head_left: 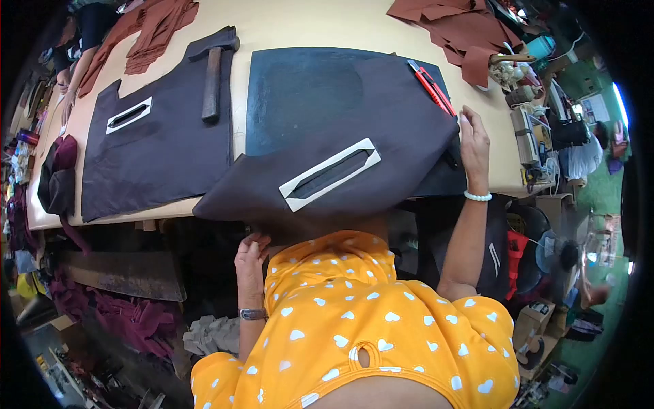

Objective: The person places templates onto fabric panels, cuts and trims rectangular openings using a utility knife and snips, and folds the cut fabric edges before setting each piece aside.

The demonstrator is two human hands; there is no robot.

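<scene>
On the worktop, the dark panel is spread partly over a mat, its edges pinched by left hand and right hand; it should be kept level so the red cutter isn't disturbed.

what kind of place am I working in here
Probably a leather or fabric workshop, judging by the dark cut panels, the hammer and the red utility knife at the worktable.

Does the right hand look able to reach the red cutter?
Probably yes: the right hand is close beside the near end of the red cutter and nothing covers it, though its fingers seem to be at the edge of the dark fabric.
</scene>
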